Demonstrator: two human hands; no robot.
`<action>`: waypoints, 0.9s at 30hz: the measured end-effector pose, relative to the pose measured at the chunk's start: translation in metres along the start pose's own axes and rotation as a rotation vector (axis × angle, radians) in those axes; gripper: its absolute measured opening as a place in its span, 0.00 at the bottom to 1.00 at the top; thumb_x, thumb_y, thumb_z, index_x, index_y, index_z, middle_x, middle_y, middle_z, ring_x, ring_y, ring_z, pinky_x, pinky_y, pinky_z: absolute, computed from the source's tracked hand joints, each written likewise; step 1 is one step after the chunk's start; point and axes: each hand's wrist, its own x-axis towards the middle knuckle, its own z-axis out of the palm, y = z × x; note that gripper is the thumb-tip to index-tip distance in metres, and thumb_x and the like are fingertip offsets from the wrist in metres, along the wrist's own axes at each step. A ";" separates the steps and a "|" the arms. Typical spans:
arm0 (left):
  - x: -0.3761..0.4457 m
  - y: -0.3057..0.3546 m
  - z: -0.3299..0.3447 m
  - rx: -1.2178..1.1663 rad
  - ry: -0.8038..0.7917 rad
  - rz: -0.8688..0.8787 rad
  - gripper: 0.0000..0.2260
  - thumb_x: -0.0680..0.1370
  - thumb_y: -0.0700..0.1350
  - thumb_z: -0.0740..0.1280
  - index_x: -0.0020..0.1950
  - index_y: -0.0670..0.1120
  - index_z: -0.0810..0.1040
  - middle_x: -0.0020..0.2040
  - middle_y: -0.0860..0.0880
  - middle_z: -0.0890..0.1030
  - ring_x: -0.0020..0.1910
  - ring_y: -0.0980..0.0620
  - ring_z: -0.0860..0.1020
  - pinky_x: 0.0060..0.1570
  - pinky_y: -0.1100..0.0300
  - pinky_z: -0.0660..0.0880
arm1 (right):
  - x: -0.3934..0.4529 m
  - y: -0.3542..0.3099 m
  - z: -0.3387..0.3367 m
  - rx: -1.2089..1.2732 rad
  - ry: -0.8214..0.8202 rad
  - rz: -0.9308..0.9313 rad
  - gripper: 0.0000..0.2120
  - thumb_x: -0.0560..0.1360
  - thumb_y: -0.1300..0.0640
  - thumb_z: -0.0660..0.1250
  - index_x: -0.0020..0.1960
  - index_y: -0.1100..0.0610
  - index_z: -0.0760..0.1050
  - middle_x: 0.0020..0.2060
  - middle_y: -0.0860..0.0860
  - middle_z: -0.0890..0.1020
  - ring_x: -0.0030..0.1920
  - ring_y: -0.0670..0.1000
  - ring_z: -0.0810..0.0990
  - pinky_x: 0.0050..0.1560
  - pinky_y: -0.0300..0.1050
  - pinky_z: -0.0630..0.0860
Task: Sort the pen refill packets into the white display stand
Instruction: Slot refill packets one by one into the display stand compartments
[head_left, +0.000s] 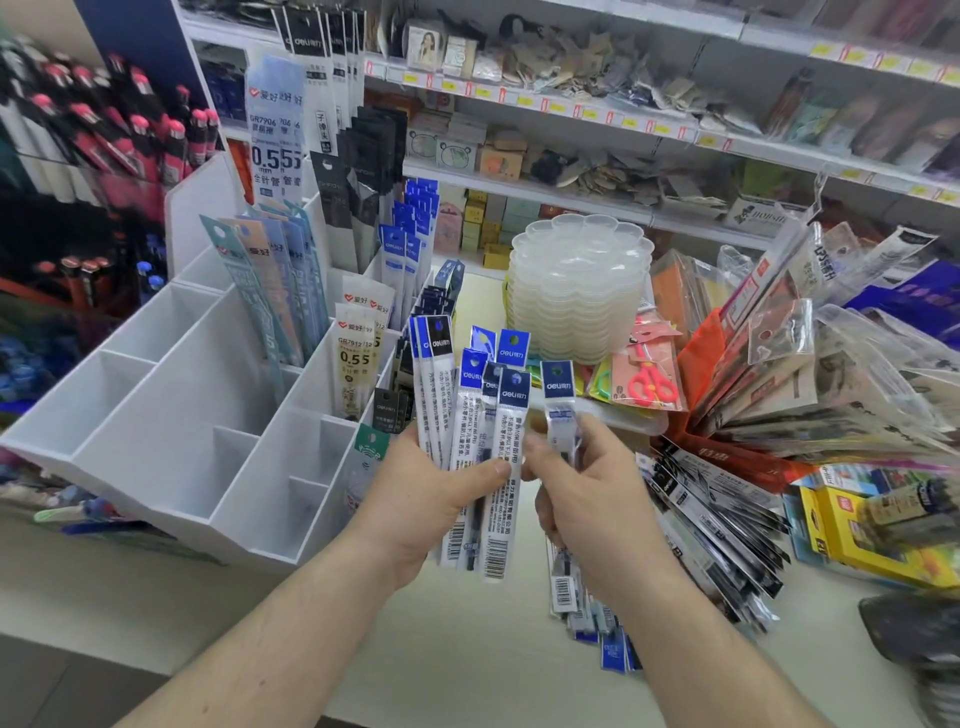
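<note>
White display stand (156, 395) sits left on the counter (467, 649), partly stocked. Left hand (421, 493) grips a fan of blue-topped refill packets (478, 447); right hand (587, 488) pinches one packet (560, 410), perhaps two.

A stack of clear scalloped trays (579, 291) stood on the desk (467, 649), with packaged pink scissors (649, 382) just beside it. Shelves (571, 111) of boxed goods ran behind. A yellow box (852, 535) lay at right.

Head-worn view, forward and down (close, wide-angle) over counter (467, 649)
</note>
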 end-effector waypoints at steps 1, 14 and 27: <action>0.000 0.001 0.001 -0.002 -0.007 0.003 0.17 0.72 0.33 0.74 0.60 0.44 0.80 0.50 0.46 0.86 0.51 0.47 0.85 0.53 0.45 0.81 | 0.001 0.002 0.002 0.022 -0.006 0.016 0.04 0.79 0.63 0.67 0.46 0.62 0.75 0.30 0.56 0.71 0.24 0.50 0.63 0.22 0.38 0.60; 0.002 -0.009 0.007 -0.066 -0.040 0.100 0.12 0.63 0.45 0.78 0.45 0.51 0.86 0.48 0.48 0.87 0.50 0.50 0.85 0.50 0.56 0.80 | 0.002 0.001 0.015 0.124 0.065 0.072 0.08 0.77 0.61 0.70 0.41 0.64 0.76 0.27 0.56 0.71 0.23 0.49 0.64 0.22 0.39 0.59; 0.004 -0.008 0.005 -0.237 -0.013 -0.056 0.18 0.68 0.34 0.74 0.57 0.40 0.81 0.51 0.39 0.85 0.52 0.39 0.84 0.59 0.38 0.77 | 0.002 -0.005 0.007 0.320 -0.005 0.132 0.06 0.77 0.61 0.69 0.49 0.64 0.82 0.42 0.59 0.87 0.41 0.57 0.86 0.41 0.49 0.84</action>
